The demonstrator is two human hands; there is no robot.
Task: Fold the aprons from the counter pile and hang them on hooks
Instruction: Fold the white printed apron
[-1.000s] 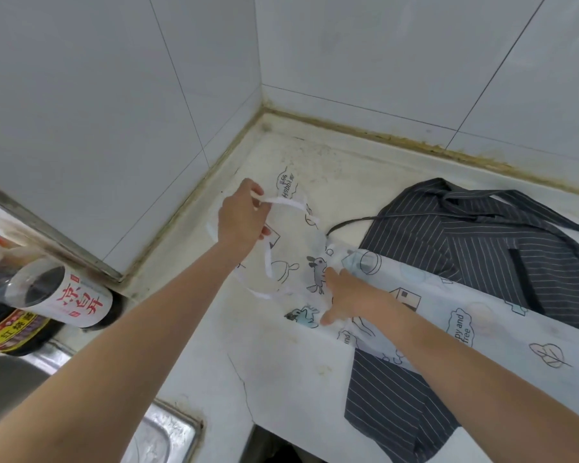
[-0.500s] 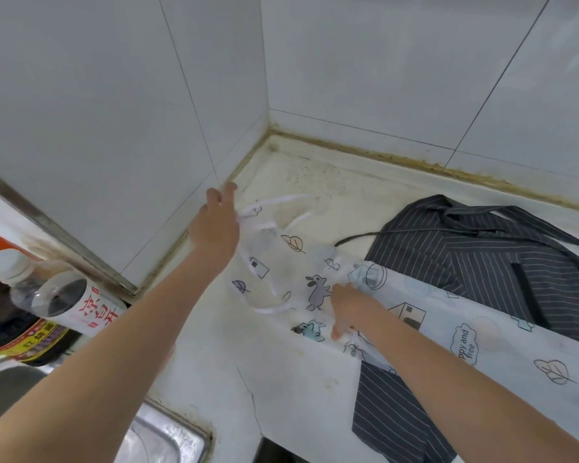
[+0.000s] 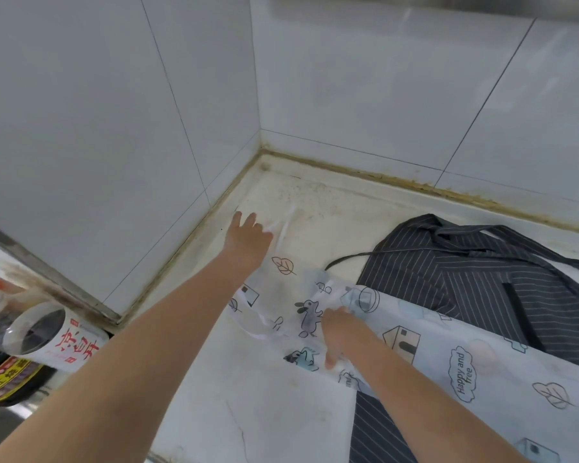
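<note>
Spreading: printed apron (image 3: 425, 342) lies flat across the counter (image 3: 274, 412), its top end toward the wall corner, partly over the striped apron (image 3: 502, 282).
Material: thin, translucent film by the look of it (likely light, limp and slippery), so it should slide and crease easily.
Ties: white straps (image 3: 264, 329) trail loose near the top edge; judged the best place to gather before folding.
Left hand (image 3: 248, 238): fingers extended, flat over the apron's far corner, gripping nothing.
Right hand (image 3: 340, 332): fingers bent down onto the print, pressing it; whether it pinches the film, I cannot tell.
Beyond: bottles (image 3: 41, 342) lie by the counter's left end.
</note>
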